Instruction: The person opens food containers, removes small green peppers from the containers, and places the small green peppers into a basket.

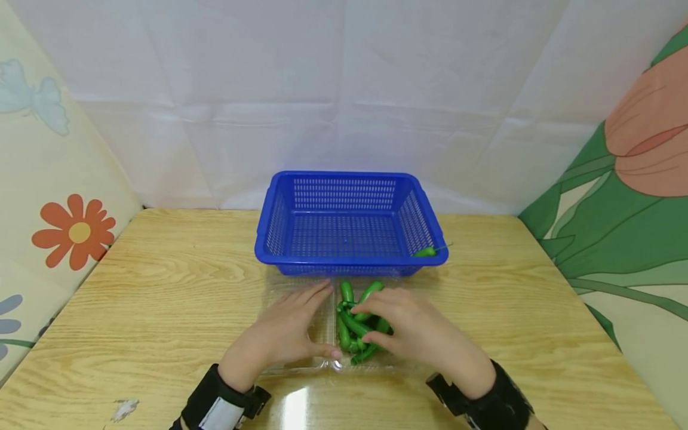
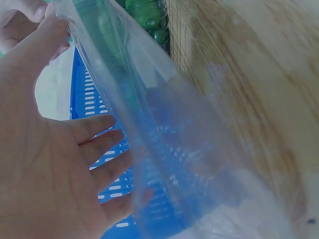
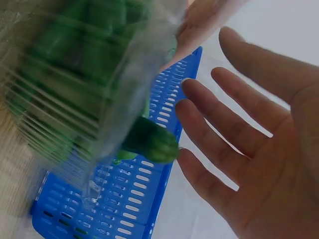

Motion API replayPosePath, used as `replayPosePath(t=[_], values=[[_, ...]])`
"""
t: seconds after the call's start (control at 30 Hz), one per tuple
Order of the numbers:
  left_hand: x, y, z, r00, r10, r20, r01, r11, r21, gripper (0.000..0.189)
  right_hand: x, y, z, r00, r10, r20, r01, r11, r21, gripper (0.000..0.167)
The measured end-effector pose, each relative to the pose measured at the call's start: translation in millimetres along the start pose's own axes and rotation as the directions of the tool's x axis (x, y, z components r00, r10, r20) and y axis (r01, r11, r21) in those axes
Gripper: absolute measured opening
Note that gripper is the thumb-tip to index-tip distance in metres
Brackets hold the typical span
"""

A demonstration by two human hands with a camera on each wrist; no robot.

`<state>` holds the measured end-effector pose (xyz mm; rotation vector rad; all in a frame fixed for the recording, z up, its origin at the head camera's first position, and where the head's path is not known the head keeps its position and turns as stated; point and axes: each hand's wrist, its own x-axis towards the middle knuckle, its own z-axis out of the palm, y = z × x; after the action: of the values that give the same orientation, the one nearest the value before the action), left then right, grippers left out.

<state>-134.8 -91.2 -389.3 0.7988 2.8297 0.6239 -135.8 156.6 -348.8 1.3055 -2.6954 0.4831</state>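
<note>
A hinged clear plastic box (image 1: 325, 322) lies spread out on the table, with several green peppers (image 1: 355, 325) piled in its right half. Over the left half is my left hand (image 1: 285, 334), thumb stretched toward the middle seam; in the left wrist view its fingers are extended against the clear plastic wall (image 2: 149, 114). My right hand (image 1: 416, 325) is at the right side of the pile, fingers spread over the peppers. The right wrist view shows that hand's loosely extended fingers (image 3: 214, 127) beside a pepper tip (image 3: 162, 144) poking past the box's edge.
A blue perforated basket (image 1: 349, 261) stands just behind the box. One green pepper (image 1: 426, 252) is in its front right corner, stem over the rim. The wooden table (image 1: 177, 286) ends at a white cloth (image 1: 215, 119), with flower-printed panels at both sides.
</note>
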Motion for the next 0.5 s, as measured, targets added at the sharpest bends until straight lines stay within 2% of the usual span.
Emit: replayPosePath(t=[0.5], values=[[0.5, -0.6, 1.6, 1.000, -0.007, 0.004, 0.007, 1.000, -0.004, 0.110, -0.9, -0.5, 7.9, 0.997, 0.045, 0.065, -0.043, 0.999, -0.021, 0.048]])
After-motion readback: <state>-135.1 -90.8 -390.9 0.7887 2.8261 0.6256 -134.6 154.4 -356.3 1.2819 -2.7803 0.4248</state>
